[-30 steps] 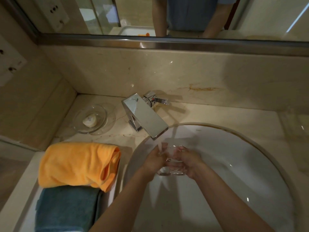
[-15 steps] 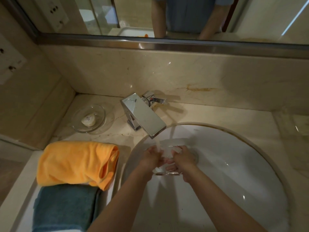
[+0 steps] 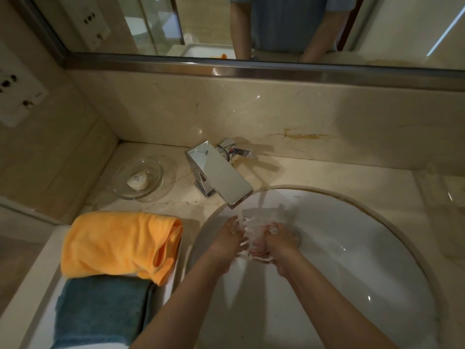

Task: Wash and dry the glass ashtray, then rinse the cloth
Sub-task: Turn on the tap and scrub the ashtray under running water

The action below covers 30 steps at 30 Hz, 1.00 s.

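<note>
The clear glass ashtray [image 3: 254, 238] is held tilted on edge over the white basin [image 3: 352, 248], under water running from the chrome faucet [image 3: 221, 172]. My left hand [image 3: 230, 239] grips its left side and my right hand [image 3: 280, 241] grips its right side. Water splashes over the glass and my fingers, blurring its outline. An orange cloth [image 3: 118, 243] lies folded on the counter to the left, on top of a teal towel [image 3: 100, 308].
A glass soap dish [image 3: 138, 178] with a small soap bar sits on the marble counter left of the faucet. The faucet lever [image 3: 239, 151] points right. A mirror runs along the back wall, and a socket plate [image 3: 15, 94] is on the left wall.
The ashtray has been turned between my hands under the running water and sits slightly higher and nearer the spout. The view has shifted a little.
</note>
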Each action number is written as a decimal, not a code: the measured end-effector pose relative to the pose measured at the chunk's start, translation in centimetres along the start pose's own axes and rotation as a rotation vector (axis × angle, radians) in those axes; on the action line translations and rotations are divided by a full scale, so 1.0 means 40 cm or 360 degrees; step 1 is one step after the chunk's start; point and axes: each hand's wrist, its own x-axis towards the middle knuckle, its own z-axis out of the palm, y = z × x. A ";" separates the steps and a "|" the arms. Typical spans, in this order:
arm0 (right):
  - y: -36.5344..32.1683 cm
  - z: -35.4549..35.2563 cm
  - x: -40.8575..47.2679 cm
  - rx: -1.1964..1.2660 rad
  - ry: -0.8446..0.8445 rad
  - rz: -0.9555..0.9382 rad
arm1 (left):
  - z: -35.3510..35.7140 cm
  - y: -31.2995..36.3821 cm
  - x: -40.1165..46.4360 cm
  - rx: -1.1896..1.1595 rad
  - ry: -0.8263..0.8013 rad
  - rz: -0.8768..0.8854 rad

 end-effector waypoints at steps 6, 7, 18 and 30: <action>-0.007 0.003 -0.012 0.0062 0.0043 -0.0114 | 0.006 0.012 -0.007 0.0301 0.0186 0.0056; -0.005 0.002 -0.009 0.0096 0.0059 -0.0115 | 0.005 0.011 -0.009 0.0271 0.0160 0.0069; -0.022 -0.011 -0.020 0.0167 0.0158 -0.0202 | -0.044 0.035 -0.016 -0.0731 -0.0439 -0.0133; -0.023 -0.012 -0.024 0.0063 0.0203 -0.0307 | -0.031 0.054 -0.020 -0.0647 -0.0387 -0.0237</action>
